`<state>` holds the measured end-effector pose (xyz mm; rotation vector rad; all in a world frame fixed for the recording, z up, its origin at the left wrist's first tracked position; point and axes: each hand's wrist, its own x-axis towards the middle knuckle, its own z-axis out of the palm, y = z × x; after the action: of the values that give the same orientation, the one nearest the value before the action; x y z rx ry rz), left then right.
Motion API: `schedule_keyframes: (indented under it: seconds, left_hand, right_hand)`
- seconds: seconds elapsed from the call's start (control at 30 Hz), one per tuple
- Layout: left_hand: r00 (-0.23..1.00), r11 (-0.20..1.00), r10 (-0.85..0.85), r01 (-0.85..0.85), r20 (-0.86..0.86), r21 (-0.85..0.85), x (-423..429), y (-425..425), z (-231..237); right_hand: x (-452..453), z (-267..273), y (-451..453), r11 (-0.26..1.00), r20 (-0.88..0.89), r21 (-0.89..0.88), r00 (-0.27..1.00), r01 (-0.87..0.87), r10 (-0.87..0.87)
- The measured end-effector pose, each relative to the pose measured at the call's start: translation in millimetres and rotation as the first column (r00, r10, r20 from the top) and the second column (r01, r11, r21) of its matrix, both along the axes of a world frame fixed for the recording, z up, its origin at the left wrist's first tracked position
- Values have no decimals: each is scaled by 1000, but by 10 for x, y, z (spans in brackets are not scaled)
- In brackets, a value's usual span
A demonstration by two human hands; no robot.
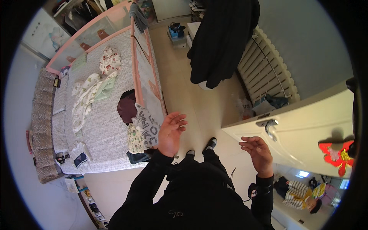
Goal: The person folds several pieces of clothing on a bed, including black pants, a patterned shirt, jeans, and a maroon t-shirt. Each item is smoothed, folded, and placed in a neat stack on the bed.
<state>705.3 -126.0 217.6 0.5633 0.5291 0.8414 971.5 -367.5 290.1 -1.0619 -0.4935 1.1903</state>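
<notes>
My left hand (170,135) is raised with nothing in it, fingers apart and slightly curled. It hovers by the bed's near corner, close to a grey garment with printed lettering (146,126). That garment hangs at the pink bed rail (139,89), together with a dark maroon garment (127,107) and a pale patterned cloth (135,139). My right hand (259,155) is held up before the white door (302,129), also holding nothing. Its fingers are bent but parted. The metal door handle (270,129) lies just beyond its fingertips.
On the bed (112,146) lie a crumpled blanket (89,100) and a small white top (80,155). Black cloth (224,43) hangs before a radiator (267,66). Boxes (176,36) stand on the floor (178,86). Beyond the door is a person in a striped top (296,194).
</notes>
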Motion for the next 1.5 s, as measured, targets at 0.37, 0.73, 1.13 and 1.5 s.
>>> schedule_keyframes:
  seconds: [0.37, 0.73, 1.13, 1.5]
  left_hand:
    - [975, 975, 222, -222, 4, 11, 798, 191, 191]
    - [982, 981, 187, -186, 10, -56, 1128, 747, 291]
    - [998, 996, -68, 69, 12, -54, 1374, 1364, 175]
    - [987, 981, -161, 159, -7, -106, 1388, 1539, 126]
  right_hand:
    - [1238, -56, 1036, 960, -60, 59, 959, -272, 275]
    - [1486, -5, 1279, 982, -64, 115, 985, -153, 161]
    - [1256, 53, 1136, 991, -11, 48, 992, 125, -125]
    - [1032, 38, 1174, 986, -28, 36, 986, 164, -163]
